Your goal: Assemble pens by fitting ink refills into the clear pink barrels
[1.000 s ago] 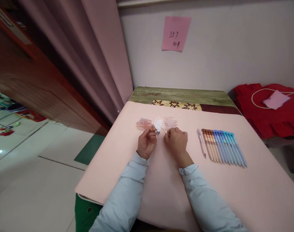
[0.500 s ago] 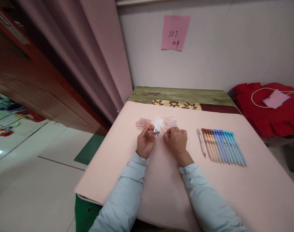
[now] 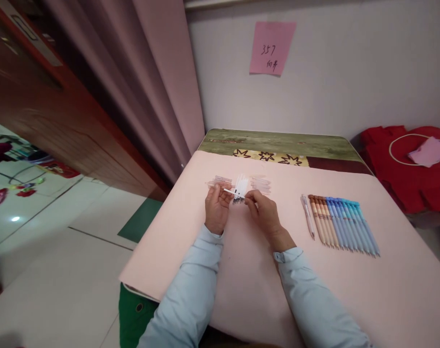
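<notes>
Fingers of the left hand [image 3: 216, 209] and right hand [image 3: 265, 213] pinch what looks like a thin white pen refill [image 3: 230, 191] just above the counter [image 3: 350, 290], beside the refill pile [image 3: 242, 185]; it is probably light, slick and bendy, best gripped near both ends.

White wall [image 3: 350, 82] with pink note [image 3: 272, 47]. Mauve curtain [image 3: 162, 87] left, dark wood door [image 3: 42, 116] beside it. Glossy pale tiled floor [image 3: 60, 261]. Pink-covered counter [image 3: 386, 290], green wood strip [image 3: 277, 141] at far edge. Red cloth pile [image 3: 401, 179] right.
</notes>
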A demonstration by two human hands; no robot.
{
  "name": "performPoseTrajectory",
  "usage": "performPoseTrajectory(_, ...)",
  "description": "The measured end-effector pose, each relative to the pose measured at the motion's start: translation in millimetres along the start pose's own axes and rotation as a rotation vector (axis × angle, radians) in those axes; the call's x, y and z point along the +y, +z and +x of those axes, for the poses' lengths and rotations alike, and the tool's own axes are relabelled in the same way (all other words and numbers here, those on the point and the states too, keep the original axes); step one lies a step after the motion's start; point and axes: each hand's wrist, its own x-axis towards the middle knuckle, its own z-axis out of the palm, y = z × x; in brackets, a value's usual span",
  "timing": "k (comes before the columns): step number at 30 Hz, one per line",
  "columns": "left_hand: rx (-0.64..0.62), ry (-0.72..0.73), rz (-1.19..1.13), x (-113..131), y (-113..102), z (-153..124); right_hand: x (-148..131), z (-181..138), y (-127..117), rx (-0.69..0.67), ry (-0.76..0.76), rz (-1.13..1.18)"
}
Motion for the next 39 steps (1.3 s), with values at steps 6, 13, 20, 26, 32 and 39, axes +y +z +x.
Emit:
performPoseTrajectory(6,-0.045,0.070,0.041,-2.6,-0.5,-1.6,2.3,0.3,-1.2,0.009,0.005,-0.038)
performPoseTrajectory(13,-0.030,0.134,0.098,-5.7,-2.8,0.6,4.3,-0.2,-0.6,0.023,-0.007,-0.027)
performPoseTrajectory(20,-0.013,0.153,0.105,-4.7,-4.1,0.2,5.3,-0.3,-0.6,0.019,0.005,-0.029)
performPoseTrajectory(26,-0.047,0.162,0.267,-8.1,-1.8,-1.7,4.5,0.3,0.2,0.017,0.021,-0.010)
performPoseTrajectory(32,-0.118,0.099,0.338,-11.9,-0.6,-3.7,0.2,0.6,4.5,0.000,0.072,0.191)
performPoseTrajectory(39,-0.080,0.222,0.491,-9.6,1.6,-5.5,-2.8,0.7,11.0,-0.067,0.205,0.546)
